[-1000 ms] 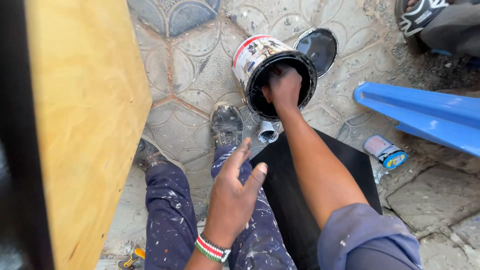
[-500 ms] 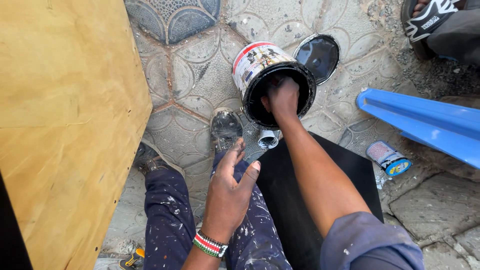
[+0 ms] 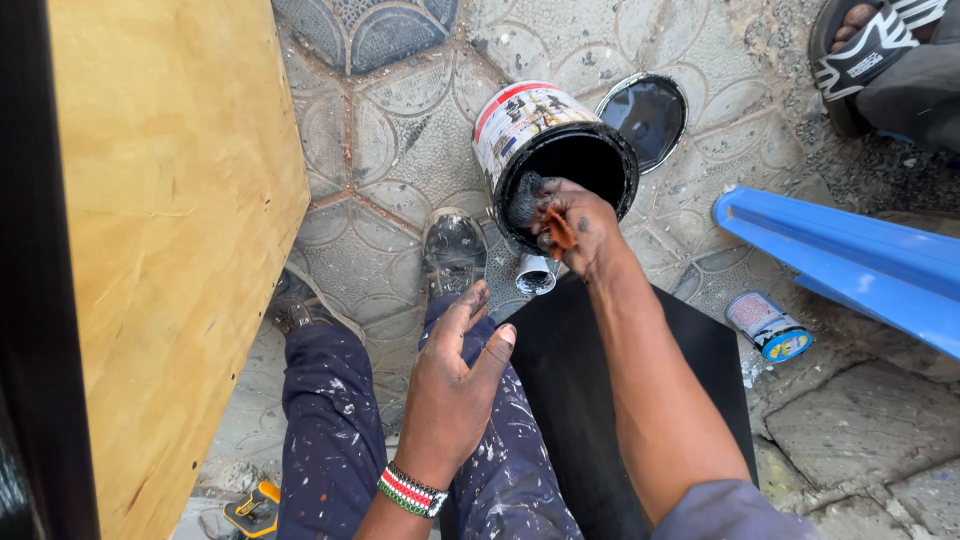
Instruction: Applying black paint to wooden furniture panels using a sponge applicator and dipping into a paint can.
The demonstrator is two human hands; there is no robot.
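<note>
My right hand grips a paintbrush with an orange handle, its black-loaded bristles at the near rim of the tilted paint can. The brush's long axis runs toward ten o'clock from my fingers, and the can's mouth lies at twelve. My left hand hangs open and empty over my knee, farther from the can.

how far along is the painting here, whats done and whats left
Done: the paint can is open, its lid lying on the paving beside it, and the black panel by the knees is fully dark. In hand: the right hand holds a brush with black-loaded bristles at the can's rim; the left hand hangs free. Left: the plywood sheet is bare.
</note>
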